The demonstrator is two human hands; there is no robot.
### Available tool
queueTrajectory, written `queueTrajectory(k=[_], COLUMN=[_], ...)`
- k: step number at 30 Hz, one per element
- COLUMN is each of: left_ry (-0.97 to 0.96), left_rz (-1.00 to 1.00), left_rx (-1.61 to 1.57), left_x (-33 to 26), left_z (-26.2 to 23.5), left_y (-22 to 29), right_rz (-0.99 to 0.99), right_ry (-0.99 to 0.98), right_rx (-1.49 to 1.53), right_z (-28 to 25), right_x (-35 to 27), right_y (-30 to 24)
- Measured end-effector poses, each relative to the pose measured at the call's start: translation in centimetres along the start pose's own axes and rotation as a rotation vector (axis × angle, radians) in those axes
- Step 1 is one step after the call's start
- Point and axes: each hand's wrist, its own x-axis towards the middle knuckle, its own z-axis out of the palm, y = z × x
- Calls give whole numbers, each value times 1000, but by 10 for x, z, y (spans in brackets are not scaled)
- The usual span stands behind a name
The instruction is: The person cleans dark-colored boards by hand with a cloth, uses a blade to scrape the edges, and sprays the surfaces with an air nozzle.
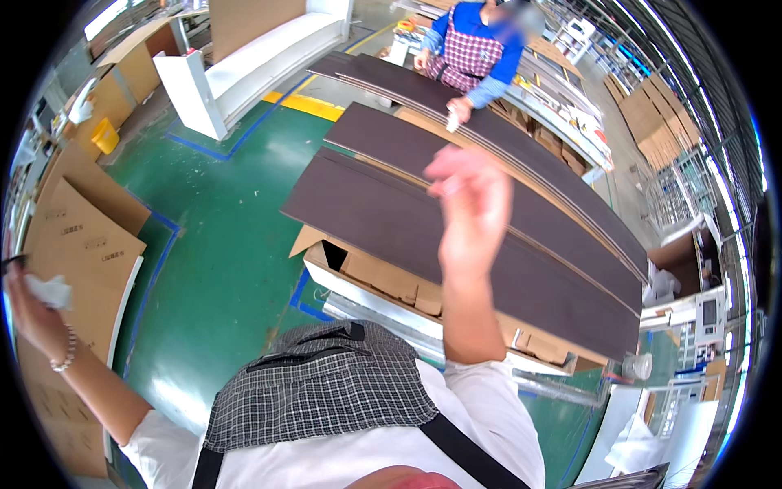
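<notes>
My left hand [34, 314] is out at the far left, a beaded bracelet on its wrist. A crumpled white cloth [52, 291] is held in it, and a small dark thing [15, 261] shows by its fingertips, too cut off to name. My right hand [476, 200] is raised above the long dark brown panels [366, 196]. Its fingers curl inward but are smeared by motion, so whether anything is in them is unclear. The panels lie side by side over cardboard and white-edged supports.
Across the panels stands a co-worker [476, 49] in blue with a checked apron, one hand [461, 110] holding something white. Brown cardboard sheets [77, 244] lean at left. A white frame [191, 98] stands on the green floor beyond. A pail [637, 366] is at right.
</notes>
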Motion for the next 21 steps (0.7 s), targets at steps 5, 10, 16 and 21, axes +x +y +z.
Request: queueTrajectory(k=[5,10,16,21], left_ry=[-699,-1107,-1246,-1347], left_rz=[-577,-497,-298,-283], left_rx=[-478,-645,-800,-770], left_x=[-124,-223,-251,-286], left_z=[164,220,267,296], left_y=[99,197,306,369], right_rz=[-605,-714,-222,-192], right_ry=[71,-242,-125,-26], right_rx=[-720,-699,-380,-302], right_z=[-13,-48,-129,-209], right_x=[31,36,15,12], right_y=[-53,-80,-45,-40])
